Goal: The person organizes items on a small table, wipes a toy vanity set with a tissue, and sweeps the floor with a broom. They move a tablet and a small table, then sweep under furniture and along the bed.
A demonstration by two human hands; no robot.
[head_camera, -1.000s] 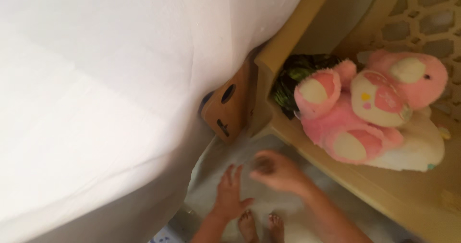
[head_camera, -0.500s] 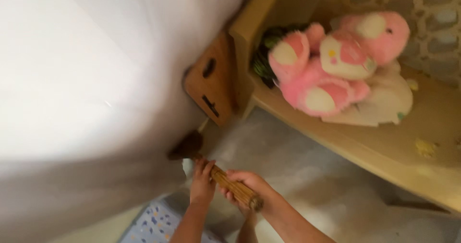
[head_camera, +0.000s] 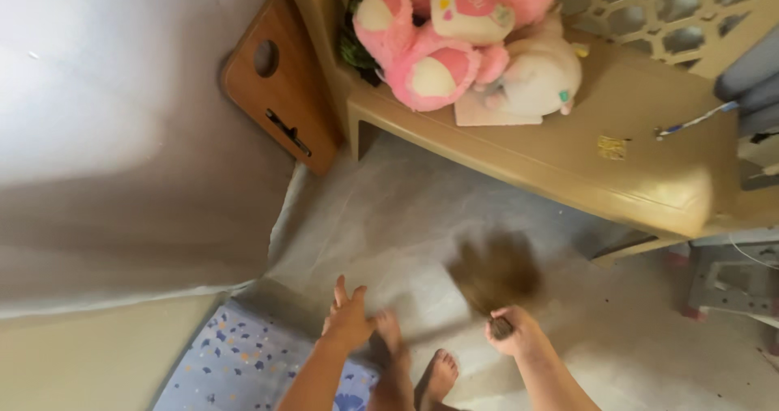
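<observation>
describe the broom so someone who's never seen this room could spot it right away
Start at the long tan bench with the pink plush toy on it, then drop to the pale floor in front. The broom is the blurred brown tuft there, its short handle gripped in the right hand. Nothing else on that floor is dark and bristly.

1. Left hand [head_camera: 349, 320] is held out low, fingers spread, palm down, gripping nothing.
2. Right hand [head_camera: 513, 335] is curled into a fist, forearm angled up from the lower right.
3. Bare feet [head_camera: 438, 376] show between the forearms.
</observation>
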